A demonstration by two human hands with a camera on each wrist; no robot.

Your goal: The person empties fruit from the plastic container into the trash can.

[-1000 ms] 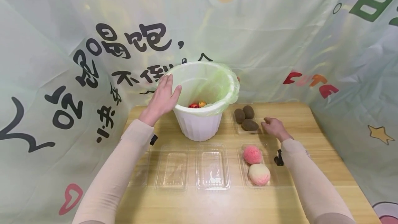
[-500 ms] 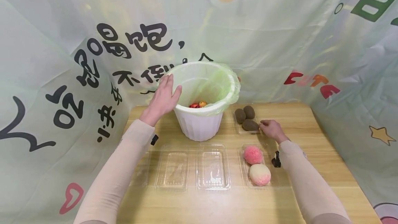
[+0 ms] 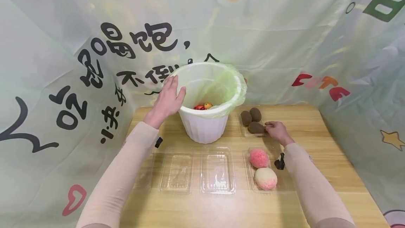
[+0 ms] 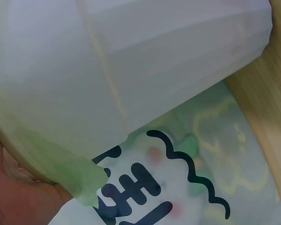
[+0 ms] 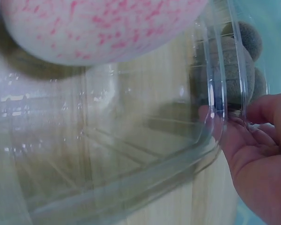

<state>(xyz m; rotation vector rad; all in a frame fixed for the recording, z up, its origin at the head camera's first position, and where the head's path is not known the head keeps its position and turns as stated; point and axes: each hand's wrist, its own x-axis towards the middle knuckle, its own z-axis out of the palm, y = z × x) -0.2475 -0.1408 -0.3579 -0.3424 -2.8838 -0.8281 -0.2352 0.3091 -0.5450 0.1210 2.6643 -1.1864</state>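
Note:
A white bucket [image 3: 204, 127] with a thin green liner stands at the middle back, some red and yellow fruit [image 3: 202, 106] at its bottom. My left hand [image 3: 166, 101] rests on its left rim with fingers and thumb extended; the left wrist view shows it beside the liner [image 4: 84, 183]. On the right, a clear plastic tray [image 3: 245, 133] bears three brown kiwis [image 3: 256, 127]. My right hand [image 3: 278, 131] pinches that tray's right edge with thumb and fingertips, next to the nearest kiwi. In the right wrist view the hand [image 5: 262, 154] is partly behind another tray's transparent wall.
In front of the right hand, a clear tray [image 3: 253, 184] holds a pink ball [image 3: 258, 158] and a white-and-pink ball [image 3: 265, 178]. Further clear trays [image 3: 218, 189] lie left along the wooden table [image 3: 215, 208]. Printed cloth [image 3: 269, 38] encloses the back and sides.
My right hand has moved slightly left, from beside the kiwi tray to its edge, and the fingers have closed there. The left hand has stayed on the bucket rim.

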